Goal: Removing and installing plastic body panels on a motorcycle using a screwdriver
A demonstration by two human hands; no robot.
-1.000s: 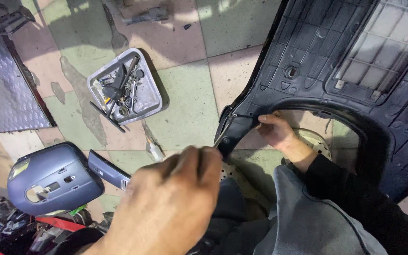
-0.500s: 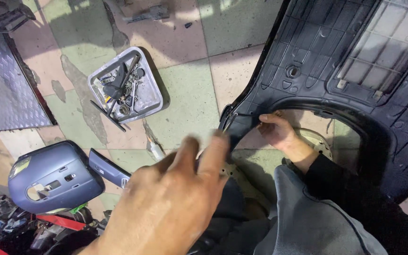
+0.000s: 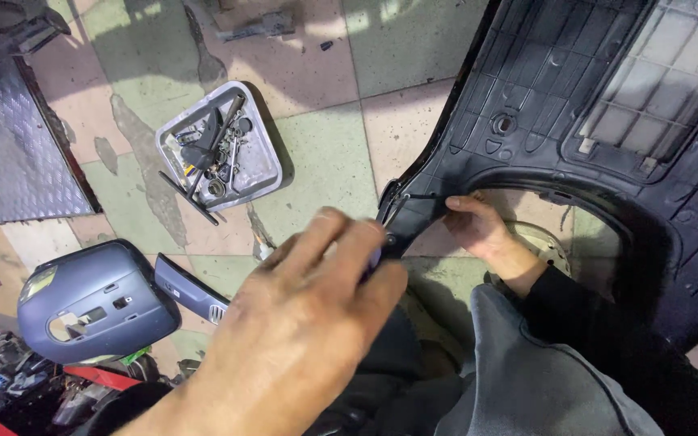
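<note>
Down through the head camera we see our left hand (image 3: 300, 331) large in the foreground, back of the hand up, fingers stretched forward so that the fingertips (image 3: 365, 234) reach the pointed lower corner of the black plastic body panel (image 3: 527, 105). Whether those fingers pinch anything we cannot tell, since the hand hides its own grip. Our right hand (image 3: 478, 226), coming out of a dark sleeve (image 3: 607, 339), is closed on the panel's lower edge just beside that corner, thumb on the near side. The panel fills the upper right of the view, its ribbed inner face turned towards us, and it hangs over the tiled floor (image 3: 325, 153). On the floor to the left lies a grey metal tray (image 3: 264, 173) with bolts and hand tools in it. Nearer us, at lower left, rests a blue scooter cover (image 3: 98, 299), and a sheet of chequered metal plate (image 3: 10, 153) lies at the left edge.
</note>
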